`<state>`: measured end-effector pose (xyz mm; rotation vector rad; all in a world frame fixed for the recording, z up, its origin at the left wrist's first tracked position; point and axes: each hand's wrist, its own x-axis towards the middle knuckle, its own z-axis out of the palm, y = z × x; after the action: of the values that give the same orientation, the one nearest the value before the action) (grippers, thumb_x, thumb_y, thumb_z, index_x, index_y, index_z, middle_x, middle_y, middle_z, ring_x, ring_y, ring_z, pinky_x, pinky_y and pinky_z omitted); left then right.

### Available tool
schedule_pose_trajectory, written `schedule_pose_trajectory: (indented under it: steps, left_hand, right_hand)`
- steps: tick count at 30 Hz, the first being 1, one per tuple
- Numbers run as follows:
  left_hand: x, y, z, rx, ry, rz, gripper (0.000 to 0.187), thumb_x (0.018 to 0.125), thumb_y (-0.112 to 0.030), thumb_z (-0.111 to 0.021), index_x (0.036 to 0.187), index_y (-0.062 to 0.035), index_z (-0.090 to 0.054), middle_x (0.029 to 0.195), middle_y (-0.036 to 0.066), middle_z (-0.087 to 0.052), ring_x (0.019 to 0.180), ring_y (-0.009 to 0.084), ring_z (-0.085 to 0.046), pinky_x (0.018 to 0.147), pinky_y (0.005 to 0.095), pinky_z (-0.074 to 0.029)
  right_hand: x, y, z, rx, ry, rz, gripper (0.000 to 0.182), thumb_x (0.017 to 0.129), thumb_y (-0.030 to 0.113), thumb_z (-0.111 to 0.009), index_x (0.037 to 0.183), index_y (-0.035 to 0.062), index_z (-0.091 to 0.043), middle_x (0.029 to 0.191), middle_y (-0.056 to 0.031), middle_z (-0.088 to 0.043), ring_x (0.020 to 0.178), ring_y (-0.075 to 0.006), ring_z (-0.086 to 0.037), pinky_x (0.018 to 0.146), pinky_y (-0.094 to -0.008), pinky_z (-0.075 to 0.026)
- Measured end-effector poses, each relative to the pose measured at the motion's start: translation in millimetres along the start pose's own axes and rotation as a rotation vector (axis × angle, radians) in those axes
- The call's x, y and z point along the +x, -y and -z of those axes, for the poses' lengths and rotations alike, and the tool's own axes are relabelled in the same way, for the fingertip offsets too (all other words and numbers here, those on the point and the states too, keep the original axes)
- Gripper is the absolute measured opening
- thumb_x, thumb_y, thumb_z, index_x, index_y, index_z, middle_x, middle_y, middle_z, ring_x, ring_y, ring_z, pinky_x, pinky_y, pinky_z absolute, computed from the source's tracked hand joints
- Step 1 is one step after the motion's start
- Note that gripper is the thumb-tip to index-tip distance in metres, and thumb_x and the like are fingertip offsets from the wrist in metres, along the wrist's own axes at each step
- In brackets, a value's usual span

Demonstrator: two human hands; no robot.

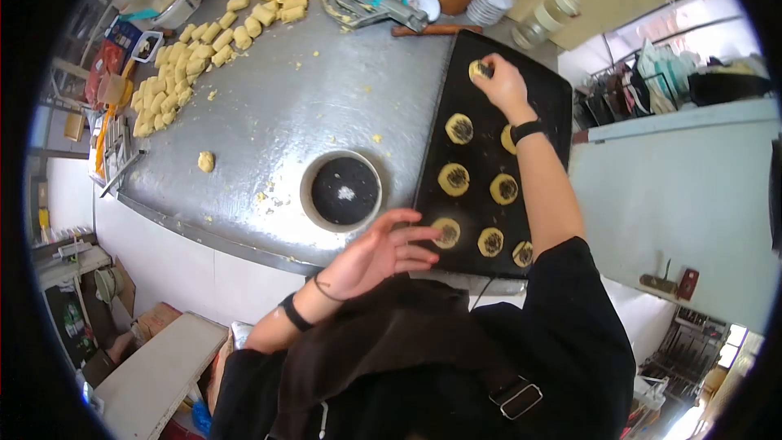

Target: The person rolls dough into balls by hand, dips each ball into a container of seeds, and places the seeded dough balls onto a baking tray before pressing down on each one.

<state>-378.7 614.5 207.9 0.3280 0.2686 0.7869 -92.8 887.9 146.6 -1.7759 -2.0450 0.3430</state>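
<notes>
At the far end of the black baking tray (481, 110), my right hand (507, 88) pinches a small dough round (479, 70) with dark seeds on it. More seed-topped dough rounds lie on the tray, among them one (459, 129) just below that hand and another (454, 179) further down. My left hand (371, 261) hovers at the near edge of the table with its fingers spread, holding nothing. Its fingertips are close to a seeded round (445, 233) at the tray's near left. Beside it stands a round metal tin (306, 195) containing black seeds with a whitish patch in the middle.
Many cut dough pieces (175, 73) are heaped on the metal table (277, 98) at the far left. One dough lump (206, 161) lies apart. Metal cutters (362, 0), a wooden rolling pin (436, 30), stacked white cups (490, 4) and a glass jar (550, 15) line the back.
</notes>
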Motion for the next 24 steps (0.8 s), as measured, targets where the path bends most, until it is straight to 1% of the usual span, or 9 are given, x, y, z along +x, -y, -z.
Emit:
schedule_pose_trajectory:
  steps: [3,5,8,11,12,16,19,22,24]
  left_hand:
    - [-18,-18,15,0.020,-0.051,-0.069,0.059,0.091,-0.051,-0.048,0.133,-0.0122,-0.035,0.138,0.024,-0.040,0.113,0.0330,-0.055,0.099,0.0453,-0.042]
    - [-25,-29,25,0.043,-0.102,-0.088,0.058,0.091,-0.051,-0.049,0.132,-0.0119,-0.035,0.137,0.024,-0.041,0.112,0.0328,-0.055,0.099,0.0451,-0.042]
    - [-28,-43,36,0.039,-0.131,-0.127,0.056,0.091,-0.050,-0.049,0.129,-0.0110,-0.037,0.135,0.025,-0.043,0.110,0.0327,-0.056,0.098,0.0443,-0.042]
    - [-24,-55,40,0.042,-0.171,-0.145,0.057,0.091,-0.051,-0.050,0.128,-0.0094,-0.037,0.132,0.026,-0.045,0.107,0.0328,-0.057,0.097,0.0438,-0.042]
    - [-21,-59,40,0.057,-0.178,-0.148,0.057,0.091,-0.051,-0.050,0.128,-0.0090,-0.037,0.132,0.026,-0.046,0.107,0.0328,-0.057,0.096,0.0437,-0.042]
    - [-13,-68,44,0.109,-0.200,-0.169,0.060,0.090,-0.054,-0.049,0.127,-0.0078,-0.038,0.130,0.026,-0.047,0.105,0.0327,-0.058,0.095,0.0430,-0.042]
    - [-8,-71,44,0.128,-0.210,-0.167,0.060,0.090,-0.054,-0.049,0.126,-0.0077,-0.038,0.129,0.027,-0.048,0.103,0.0324,-0.059,0.095,0.0429,-0.043]
    - [-6,-72,43,0.134,-0.232,-0.182,0.060,0.089,-0.054,-0.050,0.125,-0.0073,-0.039,0.127,0.025,-0.050,0.102,0.0319,-0.060,0.093,0.0429,-0.044]
    - [-9,-76,49,0.158,-0.260,-0.226,0.059,0.089,-0.053,-0.051,0.124,-0.0070,-0.041,0.124,0.024,-0.052,0.101,0.0315,-0.060,0.092,0.0431,-0.045]
  right_hand:
    - [5,-22,-52,-0.052,0.045,-0.029,0.035,0.072,0.026,-0.072,0.099,0.0081,-0.059,0.093,-0.0154,-0.065,0.091,-0.0344,-0.061,0.078,-0.0423,-0.049]
    - [8,-30,-71,-0.144,0.191,-0.130,0.040,0.073,0.027,-0.073,0.104,0.0086,-0.057,0.103,-0.0166,-0.063,0.098,-0.0340,-0.059,0.082,-0.0424,-0.049]
    - [14,-9,-60,-0.221,0.141,-0.103,0.052,0.077,0.034,-0.070,0.118,0.0079,-0.052,0.118,-0.0188,-0.056,0.109,-0.0354,-0.054,0.091,-0.0433,-0.045]
    - [29,-29,-95,-0.068,-0.039,0.070,0.065,0.081,0.038,-0.065,0.132,0.0048,-0.043,0.133,-0.0191,-0.046,0.119,-0.0364,-0.047,0.097,-0.0443,-0.042]
    - [35,-33,-105,-0.092,-0.001,0.075,0.071,0.086,0.043,-0.057,0.139,0.0026,-0.034,0.141,-0.0178,-0.039,0.127,-0.0348,-0.040,0.103,-0.0470,-0.035]
    - [28,-33,-134,-0.278,0.025,0.033,0.070,0.091,0.049,-0.046,0.142,0.0034,-0.031,0.146,-0.0165,-0.033,0.137,-0.0312,-0.027,0.109,-0.0541,-0.022]
    - [25,-32,-134,-0.313,-0.047,0.069,0.065,0.091,0.045,-0.047,0.139,0.0025,-0.035,0.142,-0.0166,-0.038,0.133,-0.0332,-0.033,0.107,-0.0507,-0.027]
    - [47,-76,-140,-0.050,-0.054,0.172,0.060,0.089,0.041,-0.054,0.132,0.0008,-0.043,0.128,-0.0175,-0.050,0.119,-0.0335,-0.048,0.100,-0.0441,-0.038]
    - [58,-99,-119,0.208,0.156,-0.094,0.059,0.086,0.039,-0.060,0.128,0.0000,-0.046,0.117,-0.0172,-0.055,0.106,-0.0320,-0.054,0.092,-0.0401,-0.043]
